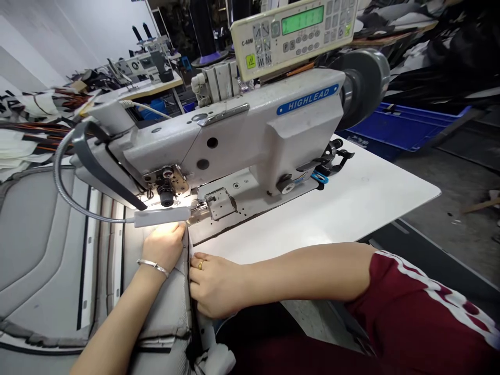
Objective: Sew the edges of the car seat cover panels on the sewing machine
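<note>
A large grey padded cover with dark seams lies at the left and runs under the head of a sewing machine. My left hand, with a bangle on its wrist, presses on the cover close to the needle area; its fingertips are partly hidden by the lamp. Just to the right, my right hand, wearing a ring, has its fingers closed on the cover's dark edge, where a white strip hangs down.
The white table extends right of the machine. A control panel sits above it. Behind are a blue crate, a second sewing machine and stacked pieces at the left. Thread cones stand at the back.
</note>
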`<state>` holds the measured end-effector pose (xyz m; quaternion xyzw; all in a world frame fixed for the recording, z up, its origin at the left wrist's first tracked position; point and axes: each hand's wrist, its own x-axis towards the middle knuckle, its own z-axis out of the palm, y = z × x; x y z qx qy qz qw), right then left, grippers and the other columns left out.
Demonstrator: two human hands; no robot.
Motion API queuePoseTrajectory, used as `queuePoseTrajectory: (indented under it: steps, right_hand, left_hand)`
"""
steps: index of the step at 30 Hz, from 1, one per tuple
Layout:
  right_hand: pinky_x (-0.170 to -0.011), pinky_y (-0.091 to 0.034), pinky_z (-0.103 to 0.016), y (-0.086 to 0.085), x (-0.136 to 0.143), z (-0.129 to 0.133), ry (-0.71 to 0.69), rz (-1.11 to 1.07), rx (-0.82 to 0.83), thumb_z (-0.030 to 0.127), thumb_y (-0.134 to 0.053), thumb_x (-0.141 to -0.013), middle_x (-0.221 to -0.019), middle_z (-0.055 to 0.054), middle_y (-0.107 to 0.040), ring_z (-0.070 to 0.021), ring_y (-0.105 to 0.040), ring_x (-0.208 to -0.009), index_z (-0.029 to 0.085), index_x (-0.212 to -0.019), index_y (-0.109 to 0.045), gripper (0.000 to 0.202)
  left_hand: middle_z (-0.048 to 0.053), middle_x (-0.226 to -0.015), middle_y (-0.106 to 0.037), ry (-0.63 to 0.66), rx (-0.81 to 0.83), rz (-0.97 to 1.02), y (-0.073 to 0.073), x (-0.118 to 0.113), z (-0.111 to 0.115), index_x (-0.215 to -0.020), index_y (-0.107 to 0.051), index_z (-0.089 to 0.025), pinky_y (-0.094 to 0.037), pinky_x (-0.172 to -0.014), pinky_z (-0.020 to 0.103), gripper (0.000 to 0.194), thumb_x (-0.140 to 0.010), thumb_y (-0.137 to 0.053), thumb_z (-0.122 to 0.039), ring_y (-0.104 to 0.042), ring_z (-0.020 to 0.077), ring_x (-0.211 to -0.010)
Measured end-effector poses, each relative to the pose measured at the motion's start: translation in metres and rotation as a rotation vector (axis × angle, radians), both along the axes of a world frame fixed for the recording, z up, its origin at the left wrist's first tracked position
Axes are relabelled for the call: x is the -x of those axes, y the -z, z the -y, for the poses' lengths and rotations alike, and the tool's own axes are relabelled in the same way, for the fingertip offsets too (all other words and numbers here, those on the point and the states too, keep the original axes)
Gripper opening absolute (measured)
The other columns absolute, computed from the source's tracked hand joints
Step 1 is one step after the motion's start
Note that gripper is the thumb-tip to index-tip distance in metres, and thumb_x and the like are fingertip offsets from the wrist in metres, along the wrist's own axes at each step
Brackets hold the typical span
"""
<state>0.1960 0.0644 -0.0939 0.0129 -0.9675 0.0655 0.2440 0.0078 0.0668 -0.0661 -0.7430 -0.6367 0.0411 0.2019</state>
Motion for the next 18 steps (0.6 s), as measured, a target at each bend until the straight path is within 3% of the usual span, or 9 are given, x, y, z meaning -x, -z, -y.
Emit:
queuePoseTrajectory:
  steps: [3,5,7,9,11,14,18]
  right_hand:
    - [-0.095,-0.044,-0.041,0.001,-0.002,0.003,0.016,0.018,0.069,0.046,-0.059,-0.08,-0.079,-0.011,-0.062,-0.0264,-0.059,-0.082,0.01,-0.083,-0.069,0.038]
    - [-0.1,-0.042,-0.043,0.0,-0.005,0.004,0.017,0.048,0.064,0.05,-0.062,-0.079,-0.086,-0.012,-0.063,-0.0286,-0.057,-0.092,0.009,-0.088,-0.069,0.043]
    - [-0.105,-0.038,-0.045,-0.002,-0.008,0.006,0.032,0.081,0.06,0.05,-0.063,-0.081,-0.095,-0.014,-0.063,-0.0307,-0.055,-0.103,0.008,-0.095,-0.069,0.045]
    - [-0.109,-0.035,-0.047,-0.004,-0.011,0.008,0.045,0.107,0.074,0.049,-0.062,-0.083,-0.106,-0.016,-0.062,-0.0322,-0.052,-0.112,0.006,-0.103,-0.066,0.047]
    - [-0.111,-0.034,-0.048,-0.007,-0.014,0.011,0.048,0.135,0.099,0.049,-0.062,-0.085,-0.115,-0.018,-0.06,-0.0338,-0.048,-0.121,0.005,-0.11,-0.064,0.051]
    - [-0.114,-0.03,-0.05,-0.011,-0.017,0.02,0.025,0.191,0.131,0.053,-0.063,-0.084,-0.12,-0.02,-0.059,-0.0364,-0.044,-0.128,0.003,-0.114,-0.063,0.059]
    - [-0.118,-0.024,-0.05,-0.022,-0.017,0.041,-0.114,0.294,0.2,0.037,-0.057,-0.091,-0.102,-0.014,-0.066,-0.0308,-0.055,-0.115,0.007,-0.097,-0.068,0.032]
  left_hand:
    - [0.011,-0.083,-0.067,-0.08,0.086,0.094,-0.006,-0.003,-0.001,-0.1,-0.07,-0.015,-0.051,-0.071,0.038,0.038,-0.08,-0.039,-0.009,-0.064,0.028,-0.084]
    - [0.011,-0.09,-0.068,-0.056,0.12,0.189,-0.02,-0.007,0.013,-0.105,-0.067,-0.014,-0.053,-0.078,0.039,0.037,-0.081,-0.039,-0.013,-0.065,0.0277,-0.089]
    - [0.011,-0.097,-0.069,0.038,0.151,0.289,-0.042,-0.016,0.045,-0.105,-0.064,-0.015,-0.054,-0.082,0.038,0.029,-0.087,-0.042,-0.022,-0.065,0.0256,-0.093]
    - [0.009,-0.107,-0.068,0.168,0.178,0.348,-0.065,-0.03,0.09,-0.105,-0.062,-0.018,-0.054,-0.086,0.033,0.028,-0.093,-0.045,-0.036,-0.064,0.0222,-0.098]
    - [0.006,-0.117,-0.066,0.292,0.196,0.321,-0.079,-0.046,0.137,-0.107,-0.062,-0.022,-0.051,-0.089,0.025,0.03,-0.095,-0.046,-0.044,-0.061,0.0183,-0.106]
    - [-0.002,-0.117,-0.067,0.506,0.161,0.242,-0.071,-0.067,0.191,-0.108,-0.067,-0.03,-0.036,-0.108,0.023,0.028,-0.097,-0.042,-0.04,-0.054,0.017,-0.115]
    - [-0.003,-0.117,-0.068,0.557,0.074,0.17,-0.031,-0.082,0.218,-0.105,-0.07,-0.025,-0.01,-0.124,0.042,0.035,-0.1,-0.037,-0.033,-0.051,0.022,-0.121]
